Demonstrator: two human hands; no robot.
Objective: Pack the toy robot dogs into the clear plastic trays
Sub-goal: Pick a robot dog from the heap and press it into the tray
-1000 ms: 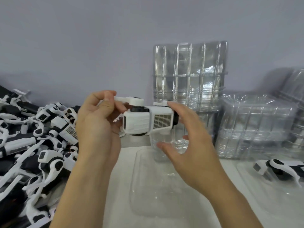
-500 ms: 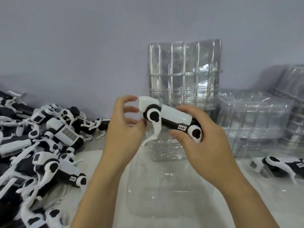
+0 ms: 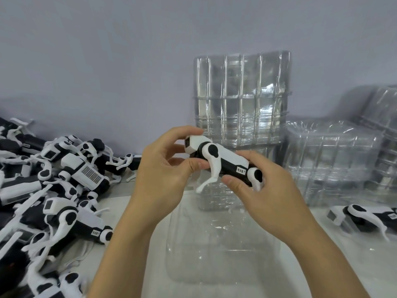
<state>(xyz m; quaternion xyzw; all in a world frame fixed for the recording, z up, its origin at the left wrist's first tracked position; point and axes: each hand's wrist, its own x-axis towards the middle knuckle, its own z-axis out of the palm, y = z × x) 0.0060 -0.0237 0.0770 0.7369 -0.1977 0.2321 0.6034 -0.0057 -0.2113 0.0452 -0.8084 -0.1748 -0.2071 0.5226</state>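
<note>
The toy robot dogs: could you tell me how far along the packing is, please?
Done: one packed dog lies in a tray at right. In hand: left hand and right hand hold a toy dog above the empty clear tray. Left: the pile of dogs.

- Toy robot dog (image 3: 223, 162), underside-grille up a second ago, now rolled side-on, front leg hanging.
- Left hand (image 3: 163, 168) regripped at its head; right hand (image 3: 264, 188) wrapped round its rear.
</note>
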